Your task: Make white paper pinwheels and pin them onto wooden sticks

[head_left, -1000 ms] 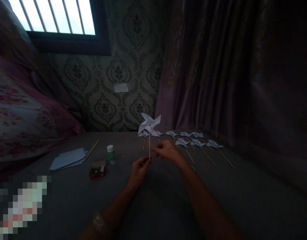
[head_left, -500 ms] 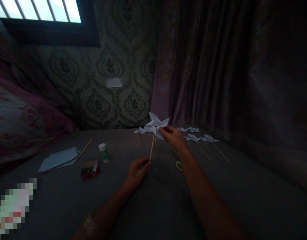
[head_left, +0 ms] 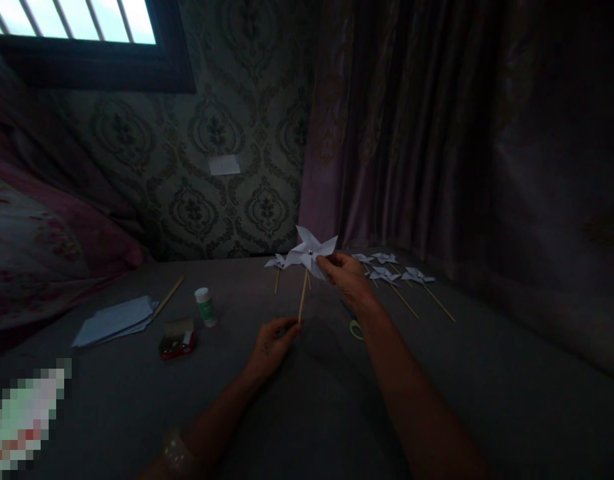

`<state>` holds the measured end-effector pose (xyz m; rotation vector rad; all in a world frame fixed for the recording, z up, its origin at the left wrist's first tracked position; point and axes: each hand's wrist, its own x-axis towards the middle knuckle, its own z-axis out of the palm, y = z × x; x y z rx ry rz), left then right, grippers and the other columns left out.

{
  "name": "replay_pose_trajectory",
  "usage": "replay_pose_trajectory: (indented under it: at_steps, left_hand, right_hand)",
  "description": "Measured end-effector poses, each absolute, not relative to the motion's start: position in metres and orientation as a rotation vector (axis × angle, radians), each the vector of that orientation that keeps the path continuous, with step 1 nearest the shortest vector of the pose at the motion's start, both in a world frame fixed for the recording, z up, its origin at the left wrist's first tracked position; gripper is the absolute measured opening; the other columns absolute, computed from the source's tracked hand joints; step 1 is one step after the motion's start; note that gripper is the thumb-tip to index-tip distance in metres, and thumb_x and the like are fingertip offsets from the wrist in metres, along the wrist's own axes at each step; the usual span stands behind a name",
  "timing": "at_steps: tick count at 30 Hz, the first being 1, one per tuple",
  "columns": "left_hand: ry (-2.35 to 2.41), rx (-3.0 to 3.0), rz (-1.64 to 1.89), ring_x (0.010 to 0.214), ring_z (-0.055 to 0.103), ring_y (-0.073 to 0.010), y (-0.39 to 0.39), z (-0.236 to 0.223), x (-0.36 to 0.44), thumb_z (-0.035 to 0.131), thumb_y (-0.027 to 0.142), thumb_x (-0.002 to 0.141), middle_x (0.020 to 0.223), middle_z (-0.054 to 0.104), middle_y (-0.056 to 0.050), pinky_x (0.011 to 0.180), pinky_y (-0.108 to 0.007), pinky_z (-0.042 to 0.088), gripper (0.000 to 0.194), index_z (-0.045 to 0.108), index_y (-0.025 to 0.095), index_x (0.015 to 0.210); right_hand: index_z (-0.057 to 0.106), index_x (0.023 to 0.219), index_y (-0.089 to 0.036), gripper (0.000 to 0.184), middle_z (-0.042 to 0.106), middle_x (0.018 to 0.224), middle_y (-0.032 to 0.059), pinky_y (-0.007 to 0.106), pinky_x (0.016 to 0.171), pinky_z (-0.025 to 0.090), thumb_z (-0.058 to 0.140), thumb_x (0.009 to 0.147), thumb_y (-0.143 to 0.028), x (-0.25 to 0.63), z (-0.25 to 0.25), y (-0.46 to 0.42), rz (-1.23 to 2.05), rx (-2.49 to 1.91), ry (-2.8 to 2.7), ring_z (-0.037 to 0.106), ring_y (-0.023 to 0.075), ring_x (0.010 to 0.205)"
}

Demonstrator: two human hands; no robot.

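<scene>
A white paper pinwheel (head_left: 311,251) on a thin wooden stick is held up in front of me, its blades facing my way and a small pin at the centre. My left hand (head_left: 275,345) pinches the lower end of the stick. My right hand (head_left: 347,273) has its thumb and fingers closed on the edge of a blade at the right side. Behind the held pinwheel, another pinwheel (head_left: 277,263) lies on the grey surface, partly covered. Scissors (head_left: 355,328) with green handles lie beneath my right forearm, which hides part of them.
Several finished pinwheels (head_left: 417,275) lie at the back right. On the left are a stack of white paper (head_left: 114,320), wooden sticks (head_left: 169,296), a glue stick (head_left: 205,308) standing upright and a small open red box (head_left: 177,341). Curtains (head_left: 377,133) hang behind the surface.
Both hands keep the same hold on the pinwheel, which has hardly moved. The whole view has shifted slightly, with the surroundings sliding a little to the left.
</scene>
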<state>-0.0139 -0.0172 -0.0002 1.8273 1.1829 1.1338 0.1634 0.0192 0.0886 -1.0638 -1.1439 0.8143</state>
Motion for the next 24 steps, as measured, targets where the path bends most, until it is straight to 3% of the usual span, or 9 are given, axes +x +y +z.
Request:
replay_pose_trajectory:
  at_steps: [6, 9, 13, 17, 24]
  left_hand:
    - [1.168, 1.836, 1.182, 0.08, 0.068, -0.0219, -0.015, -0.003, -0.014, 0.06, 0.038, 0.073, 0.083, 0.075, -0.003, 0.075, -0.032, 0.051, 0.023, 0.075, 0.025, 0.083]
    - [1.173, 1.828, 1.159, 0.08, 0.068, -0.0221, -0.014, -0.004, -0.015, 0.06, 0.038, 0.073, 0.083, 0.075, -0.003, 0.075, -0.032, 0.051, 0.025, 0.075, 0.023, 0.084]
    - [1.244, 1.788, 1.154, 0.085, 0.067, -0.024, -0.011, -0.005, -0.017, 0.059, 0.039, 0.072, 0.087, 0.075, -0.005, 0.077, -0.034, 0.05, 0.028, 0.075, 0.02, 0.086]
    - [1.326, 1.843, 1.18, 0.088, 0.066, -0.0255, -0.009, -0.007, -0.02, 0.058, 0.041, 0.072, 0.088, 0.075, -0.005, 0.079, -0.036, 0.049, 0.029, 0.075, 0.021, 0.085]
    - [1.398, 1.968, 1.227, 0.086, 0.065, -0.024, -0.007, -0.012, -0.021, 0.056, 0.038, 0.075, 0.085, 0.075, -0.004, 0.081, -0.036, 0.047, 0.025, 0.075, 0.024, 0.082]
  right_hand:
    - [0.065, 0.077, -0.013, 0.033, 0.065, 0.073, 0.0026, 0.023, 0.055, 0.04, 0.065, 0.066, -0.044, 0.165, 0.087, 0.02, 0.773, -1.142, -1.199, 0.055, 0.0109, 0.063]
    - [0.066, 0.09, -0.013, 0.034, 0.067, 0.085, 0.0063, 0.025, 0.061, 0.044, 0.066, 0.068, -0.039, 0.175, 0.088, 0.021, 0.703, -1.214, -1.251, 0.059, 0.0136, 0.071]
    - [0.06, 0.111, -0.012, 0.039, 0.064, 0.098, 0.0114, 0.033, 0.076, 0.047, 0.055, 0.074, -0.024, 0.195, 0.088, 0.022, 0.234, -1.378, -1.224, 0.059, 0.0184, 0.08]
    - [0.058, 0.119, -0.015, 0.047, 0.053, 0.113, 0.015, 0.041, 0.094, 0.04, 0.048, 0.073, -0.013, 0.204, 0.085, 0.02, -0.25, -1.398, -1.383, 0.05, 0.0252, 0.105]
    - [0.06, 0.121, -0.023, 0.051, 0.045, 0.124, 0.0137, 0.047, 0.091, 0.037, 0.047, 0.074, -0.011, 0.195, 0.076, 0.016, -0.403, -1.587, -1.516, 0.041, 0.0319, 0.113]
